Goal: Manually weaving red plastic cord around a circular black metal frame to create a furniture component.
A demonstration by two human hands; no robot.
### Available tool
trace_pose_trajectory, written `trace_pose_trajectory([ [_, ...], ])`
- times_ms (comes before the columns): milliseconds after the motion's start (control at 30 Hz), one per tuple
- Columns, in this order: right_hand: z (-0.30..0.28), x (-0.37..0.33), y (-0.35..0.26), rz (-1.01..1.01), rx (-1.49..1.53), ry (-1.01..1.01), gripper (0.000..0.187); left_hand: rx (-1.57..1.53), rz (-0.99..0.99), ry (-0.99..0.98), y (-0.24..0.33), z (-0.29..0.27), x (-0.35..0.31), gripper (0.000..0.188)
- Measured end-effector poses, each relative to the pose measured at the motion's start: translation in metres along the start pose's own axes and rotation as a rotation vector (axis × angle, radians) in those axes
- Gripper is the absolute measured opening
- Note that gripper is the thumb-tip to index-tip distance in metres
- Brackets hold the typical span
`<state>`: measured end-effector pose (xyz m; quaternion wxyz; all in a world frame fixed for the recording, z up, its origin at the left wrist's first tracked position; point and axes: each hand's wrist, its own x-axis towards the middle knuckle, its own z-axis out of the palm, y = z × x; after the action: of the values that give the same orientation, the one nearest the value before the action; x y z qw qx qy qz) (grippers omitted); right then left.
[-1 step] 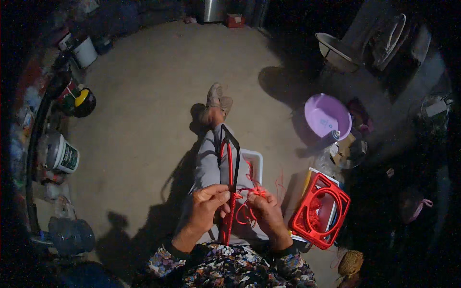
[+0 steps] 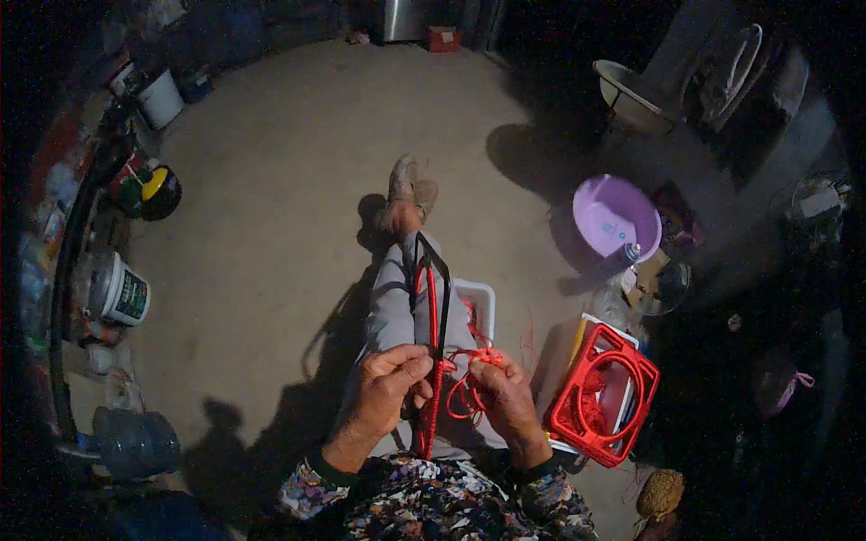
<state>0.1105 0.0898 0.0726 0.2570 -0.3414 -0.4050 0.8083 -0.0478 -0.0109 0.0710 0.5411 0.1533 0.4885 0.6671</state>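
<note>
A long narrow black frame lies lengthwise over my lap, its angled end near my shins. Red cord is wound tightly along its lower part, with a small knot beside my left fingertips. My left hand is closed in a pinch at the cord-wrapped part. To the right of the frame, my right hand pinches a loose bunch of red cord. Slack loops hang between that hand and the frame. What lies under my left fingers is partly hidden.
Beside my right leg stands a white container with red cord in it. Further right are a red plastic frame over a box, a purple basin and a spray can. Buckets, including a white one, line the left side.
The red cord at my right fingertips has shifted slightly, along with a small turn of that hand. My left hand and the black frame look the same.
</note>
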Motion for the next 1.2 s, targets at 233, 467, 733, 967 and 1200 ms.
trace_pose_trajectory([
  [233,-0.020,0.008,0.002,0.034,-0.402,-0.012,0.016,-0.017,0.012,-0.045,0.009,-0.009,-0.005,0.026],
  [467,-0.037,0.014,-0.001,-0.165,-0.658,0.001,0.018,-0.041,-0.016,-0.019,0.016,-0.012,-0.014,0.023],
  [733,-0.003,0.008,-0.005,0.049,0.102,-0.126,0.042,-0.032,-0.010,-0.011,0.013,-0.010,-0.010,0.025],
  [967,0.038,-0.007,-0.007,0.009,-0.216,-0.197,0.031,0.040,0.137,0.096,0.015,-0.003,-0.013,0.023],
  [1200,0.032,-0.007,-0.011,0.074,-0.075,-0.128,0.013,0.014,0.093,0.064,0.016,-0.001,-0.014,0.029],
])
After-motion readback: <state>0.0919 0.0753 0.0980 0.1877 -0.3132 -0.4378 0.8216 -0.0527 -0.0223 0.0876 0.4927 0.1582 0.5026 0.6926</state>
